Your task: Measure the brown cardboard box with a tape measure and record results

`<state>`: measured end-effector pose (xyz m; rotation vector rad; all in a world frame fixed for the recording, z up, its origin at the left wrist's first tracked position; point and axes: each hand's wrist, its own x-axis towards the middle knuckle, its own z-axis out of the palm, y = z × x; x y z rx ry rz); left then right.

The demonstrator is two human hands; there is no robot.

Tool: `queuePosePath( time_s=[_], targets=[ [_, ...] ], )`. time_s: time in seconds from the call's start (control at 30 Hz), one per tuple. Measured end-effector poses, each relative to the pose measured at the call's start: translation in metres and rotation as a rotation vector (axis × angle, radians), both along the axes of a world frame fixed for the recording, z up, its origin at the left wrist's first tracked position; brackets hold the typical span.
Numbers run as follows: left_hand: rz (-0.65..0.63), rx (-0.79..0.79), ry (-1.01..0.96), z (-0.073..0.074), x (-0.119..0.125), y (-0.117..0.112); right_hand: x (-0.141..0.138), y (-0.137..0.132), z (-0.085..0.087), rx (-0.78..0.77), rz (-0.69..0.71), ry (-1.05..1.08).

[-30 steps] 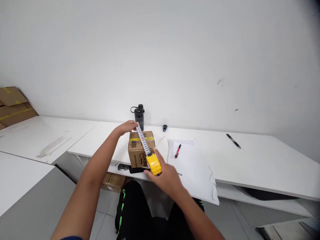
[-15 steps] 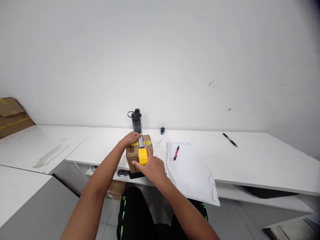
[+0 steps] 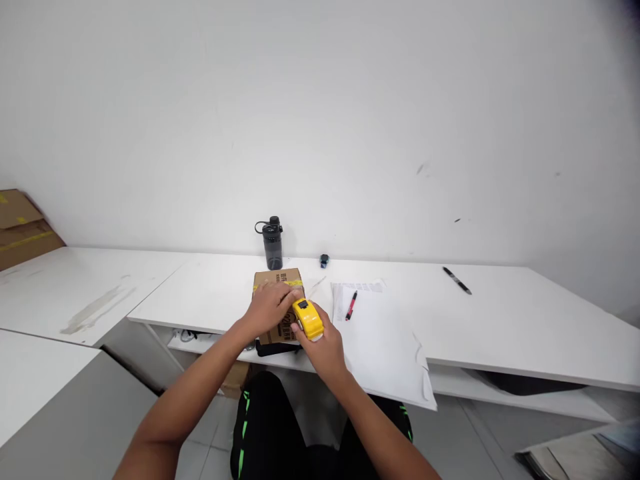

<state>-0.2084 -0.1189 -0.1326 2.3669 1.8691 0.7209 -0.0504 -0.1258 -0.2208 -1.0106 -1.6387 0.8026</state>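
Observation:
My right hand (image 3: 326,347) grips a yellow tape measure (image 3: 309,320) over the right side of a brown cardboard box (image 3: 280,275). My left hand (image 3: 270,307) lies over the top of this box, its fingers curled at the front end of the tape measure. No length of blade shows between the hands. Yellow tape and dark print mark the box, which stands at the front edge of the white desk. A dark water bottle (image 3: 273,250) with a loop lid is right behind it.
Right of the box lie white papers (image 3: 385,347) with a red-and-black pen (image 3: 351,305) on top. A black pen (image 3: 457,280) is farther right, and a small dark watch-like object (image 3: 324,260) sits near the wall. Larger cartons (image 3: 25,230) stand far left.
The drawn-out blade across the box is now out of sight. My left hand has come toward me to the tape measure, which has tilted and shifted right. A different printed face of the box shows.

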Motion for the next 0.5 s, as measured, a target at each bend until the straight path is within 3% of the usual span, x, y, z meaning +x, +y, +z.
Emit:
queuePosePath(
  time_s=[0.1,0.2,0.27,0.37,0.5],
  targets=[
    [-0.009,-0.027,0.014,-0.013,-0.017,-0.008,-0.001,0.004,0.0,-0.02,0.078,0.15],
    [0.04,0.006,0.024,-0.025,-0.055,-0.018,0.003,0.014,0.006,-0.048,0.15,0.255],
    [0.123,0.062,-0.071,-0.038,-0.083,-0.028,0.008,0.024,0.011,-0.074,0.181,0.299],
    [0.286,0.217,-0.351,-0.071,-0.112,-0.044,0.007,0.042,0.023,-0.13,0.226,0.343],
    [0.43,0.308,-0.759,-0.128,-0.113,-0.052,-0.02,0.067,0.047,-0.181,0.354,0.292]
  ],
)
